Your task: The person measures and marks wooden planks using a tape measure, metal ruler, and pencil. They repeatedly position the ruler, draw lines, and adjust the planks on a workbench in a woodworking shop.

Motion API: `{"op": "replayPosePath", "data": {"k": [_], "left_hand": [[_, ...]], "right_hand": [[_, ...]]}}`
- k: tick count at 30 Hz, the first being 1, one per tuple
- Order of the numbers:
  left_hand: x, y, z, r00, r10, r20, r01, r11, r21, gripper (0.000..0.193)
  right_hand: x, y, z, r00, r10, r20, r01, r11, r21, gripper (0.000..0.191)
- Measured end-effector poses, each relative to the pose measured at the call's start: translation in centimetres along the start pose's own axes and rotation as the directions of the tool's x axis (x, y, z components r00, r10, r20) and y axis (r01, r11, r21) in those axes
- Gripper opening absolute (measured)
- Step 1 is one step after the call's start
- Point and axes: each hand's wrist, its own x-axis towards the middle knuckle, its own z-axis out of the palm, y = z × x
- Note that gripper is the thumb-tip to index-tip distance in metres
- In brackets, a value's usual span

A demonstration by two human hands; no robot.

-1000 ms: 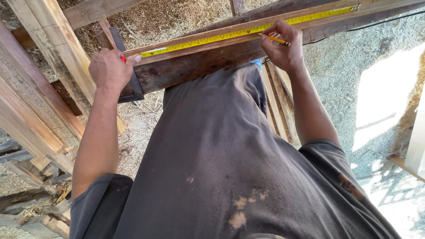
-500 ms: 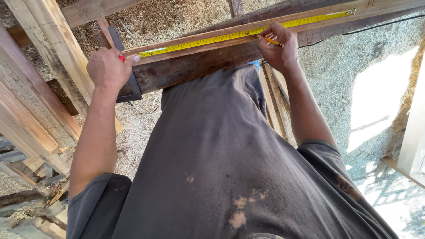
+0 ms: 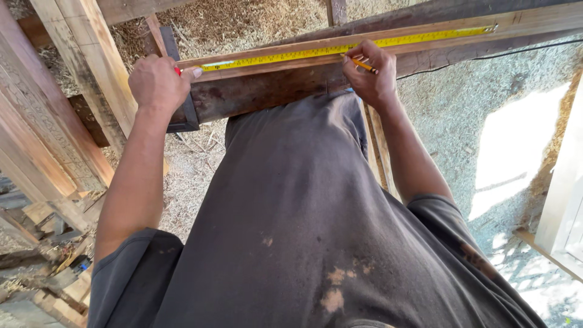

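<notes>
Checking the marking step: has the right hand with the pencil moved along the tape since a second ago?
No. The right hand holds the pencil at about the same spot on the yellow tape.

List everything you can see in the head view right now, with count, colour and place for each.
tape measure: one, yellow blade, stretched along the top of the plank.
plank: one, light brown, running left to right on the beam.
beam: one, dark brown, under the plank, in front of the person.
pencil: one, yellow-orange, on the plank near the tape.
timbers: several, pale wood, upper left and far left.
sawdust and shavings: pale, covering the ground.
cable: one, black, upper right.
shirt: one, dark grey, stained, centre.
left hand: holds the tape's end at the plank's left end.
right hand: holds the pencil.
</notes>
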Motion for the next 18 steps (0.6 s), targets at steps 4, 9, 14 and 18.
{"op": "replayPosePath", "data": {"k": [4, 9, 14, 18], "left_hand": [[0.1, 0.0, 0.3, 1.000, -0.002, 0.008, 0.002, 1.000, 0.005, 0.066], [0.0, -0.6, 0.2, 0.999, 0.050, 0.006, -0.050, 0.999, -0.014, 0.068], [-1.0, -4.0, -0.9, 0.995, -0.011, 0.104, 0.038, 0.964, -0.264, 0.068], [-3.2, -6.6, 0.6, 1.000, 0.012, -0.029, -0.022, 0.931, -0.365, 0.069]], "right_hand": [[-0.2, 0.6, 0.5, 1.000, -0.024, -0.007, 0.024, 0.999, -0.035, 0.009], [-0.1, 0.1, -0.2, 0.998, -0.013, 0.063, 0.020, 0.994, -0.105, 0.011], [0.2, -1.3, -2.6, 0.975, 0.219, 0.022, -0.220, 0.972, 0.085, 0.011], [-0.5, -1.5, -3.3, 0.974, 0.219, 0.063, -0.228, 0.926, 0.300, 0.008]]}}
